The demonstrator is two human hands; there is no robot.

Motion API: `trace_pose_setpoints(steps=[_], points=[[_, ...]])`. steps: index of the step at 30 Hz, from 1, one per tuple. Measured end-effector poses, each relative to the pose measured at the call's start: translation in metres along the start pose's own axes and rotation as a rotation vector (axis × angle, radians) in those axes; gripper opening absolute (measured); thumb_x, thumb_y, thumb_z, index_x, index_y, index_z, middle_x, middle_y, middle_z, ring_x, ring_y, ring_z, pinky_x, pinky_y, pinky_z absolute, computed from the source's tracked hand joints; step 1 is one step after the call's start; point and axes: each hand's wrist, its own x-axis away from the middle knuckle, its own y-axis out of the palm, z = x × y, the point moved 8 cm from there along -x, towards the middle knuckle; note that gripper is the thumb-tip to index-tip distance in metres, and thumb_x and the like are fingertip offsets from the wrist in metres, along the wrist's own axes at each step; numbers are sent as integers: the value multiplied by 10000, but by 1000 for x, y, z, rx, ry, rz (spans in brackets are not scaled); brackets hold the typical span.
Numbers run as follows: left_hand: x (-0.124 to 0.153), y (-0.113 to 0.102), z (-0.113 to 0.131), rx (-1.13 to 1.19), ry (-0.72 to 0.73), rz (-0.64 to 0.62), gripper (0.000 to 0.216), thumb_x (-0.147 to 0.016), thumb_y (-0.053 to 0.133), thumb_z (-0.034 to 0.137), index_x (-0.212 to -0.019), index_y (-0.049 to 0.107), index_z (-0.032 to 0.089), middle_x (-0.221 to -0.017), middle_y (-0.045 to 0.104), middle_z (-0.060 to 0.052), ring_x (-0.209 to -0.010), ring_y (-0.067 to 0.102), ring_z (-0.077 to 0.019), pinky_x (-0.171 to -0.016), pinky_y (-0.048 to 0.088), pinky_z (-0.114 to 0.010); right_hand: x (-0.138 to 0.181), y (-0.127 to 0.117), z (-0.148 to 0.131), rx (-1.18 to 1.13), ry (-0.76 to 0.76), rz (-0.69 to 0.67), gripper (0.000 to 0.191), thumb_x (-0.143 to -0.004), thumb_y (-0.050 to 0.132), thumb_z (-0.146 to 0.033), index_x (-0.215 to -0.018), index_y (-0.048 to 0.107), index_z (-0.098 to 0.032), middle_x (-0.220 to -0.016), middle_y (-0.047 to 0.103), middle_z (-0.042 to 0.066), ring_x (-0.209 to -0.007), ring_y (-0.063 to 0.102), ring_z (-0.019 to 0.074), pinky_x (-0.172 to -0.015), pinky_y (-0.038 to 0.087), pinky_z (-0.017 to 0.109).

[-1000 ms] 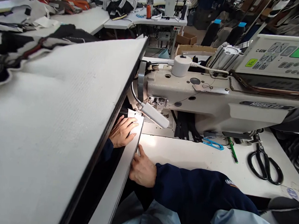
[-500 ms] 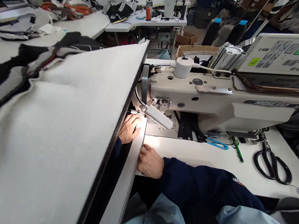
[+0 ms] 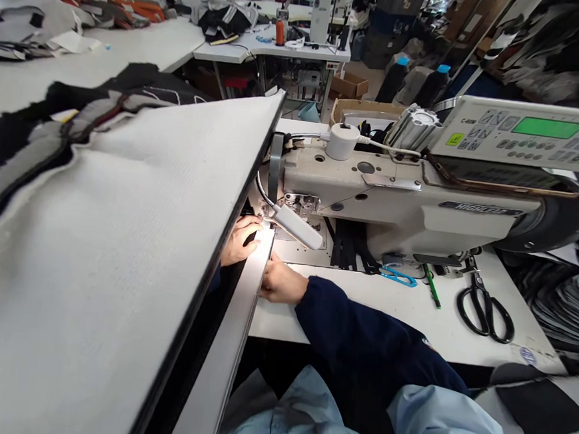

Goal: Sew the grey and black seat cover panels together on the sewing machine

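A large white fabric panel with a dark edge rises on the left and hides my left forearm. Beside it, a narrow white strip with a dark border runs up to the sewing machine. My left hand lies on the strip close to the needle area, its fingers stretched out and partly lit. Lower and to the right, my right hand is closed on the strip's right edge, the fingertips hidden by it. The needle itself is hidden behind a small lamp.
On the white machine table lie black scissors, a green pen and a blue-handled tool. A control panel stands on the machine. Dark fabric bunches behind the panel; stacked pieces lie at right.
My right hand has moved up along the strip's edge, nearer the machine head. The left hand stays on the strip by the needle area. The whole view has shifted a little to the right.
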Motion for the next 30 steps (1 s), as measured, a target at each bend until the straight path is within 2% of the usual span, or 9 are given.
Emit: trace_pose_setpoints(steps=[5,9,12,16,21,24,26,28,30], points=[[-4,-13,-2,93,-44,-44,299,-822,411,265,-1021,612,167,-1118,603,-74,-1044,559,-192,-984,436,-346,-11,-15,18,109,-13,91,203,-851,431,-134,-758,607,-172,-753,624,43,-818,569,189,-998,343,452],[-3,-17,1,101,-51,-42,310,-817,409,290,-1004,612,150,-1106,608,-89,-1028,566,-194,-962,444,-347,-12,-14,20,178,-28,62,222,-843,409,-115,-785,618,-163,-806,641,59,-847,577,192,-1047,313,463],[-1,-15,5,37,-19,1,310,-803,417,288,-991,614,140,-1103,611,-105,-1025,555,-219,-946,433,-391,-8,-12,30,207,85,9,237,-882,414,-166,-873,646,-119,-882,662,108,-943,576,224,-1067,308,466],[1,-6,6,-19,0,2,301,-786,451,278,-1007,613,154,-1124,607,-98,-1011,535,-230,-932,424,-408,-1,-15,42,238,281,24,320,-919,399,-228,-1023,639,-44,-1095,627,202,-1155,488,310,-1034,343,513],[7,-2,3,-34,-8,55,321,-815,428,302,-1040,611,165,-1166,592,-91,-1028,519,-230,-946,416,-407,0,-16,39,191,302,59,405,-900,454,-248,-1189,578,8,-1231,554,254,-1252,430,336,-1087,313,505],[11,3,3,-43,-1,56,343,-847,400,322,-1067,603,153,-1197,580,-99,-1055,512,-234,-966,407,-411,4,-14,24,201,273,95,531,-851,533,-305,-1250,534,45,-1293,491,303,-1288,385,391,-1092,304,543],[12,4,4,-57,-8,75,345,-853,396,321,-1072,599,149,-1204,578,-101,-1059,511,-235,-983,396,-417,8,-5,1,224,225,87,550,-819,576,-359,-1214,577,24,-1283,500,304,-1271,390,426,-1071,299,602],[14,5,6,-74,-7,89,340,-855,399,314,-1078,595,150,-1213,574,-101,-1067,509,-236,-1008,376,-428,13,9,-28,252,174,80,439,-815,585,-364,-1137,649,-73,-1240,559,243,-1237,424,421,-1042,294,659],[14,6,8,-83,6,93,340,-858,404,314,-1083,593,143,-1215,571,-107,-1062,505,-239,-1020,367,-433,16,23,-55,266,130,82,276,-836,572,-336,-1037,699,-196,-1120,647,137,-1193,467,390,-1018,310,679]])
